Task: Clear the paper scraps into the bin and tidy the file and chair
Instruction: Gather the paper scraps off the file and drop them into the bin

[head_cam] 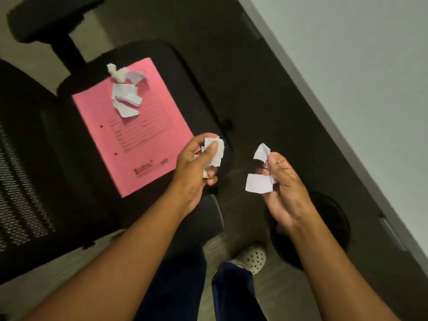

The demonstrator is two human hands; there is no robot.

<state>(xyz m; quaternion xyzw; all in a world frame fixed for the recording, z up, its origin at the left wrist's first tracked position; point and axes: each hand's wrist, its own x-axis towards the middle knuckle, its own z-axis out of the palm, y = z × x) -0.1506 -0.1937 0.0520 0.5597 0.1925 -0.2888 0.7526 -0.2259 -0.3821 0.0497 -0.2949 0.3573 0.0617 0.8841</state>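
Note:
A pink file (139, 133) lies flat on the seat of a black office chair (58, 158). Several white paper scraps (126, 93) rest in a loose pile on the file's far end. My left hand (196, 172) is over the file's near right corner, closed around a bunch of white scraps. My right hand (284, 188) hovers to the right of the chair, gripping white scraps between its fingers. A round black bin (333, 225) stands on the floor below and behind my right hand, partly hidden by my forearm.
The chair's armrest (51, 19) rises at the top left and its mesh back fills the left edge. A white desk surface (370, 77) with a grey edge runs diagonally along the right. My legs and a spotted shoe (252, 258) stand on the floor below.

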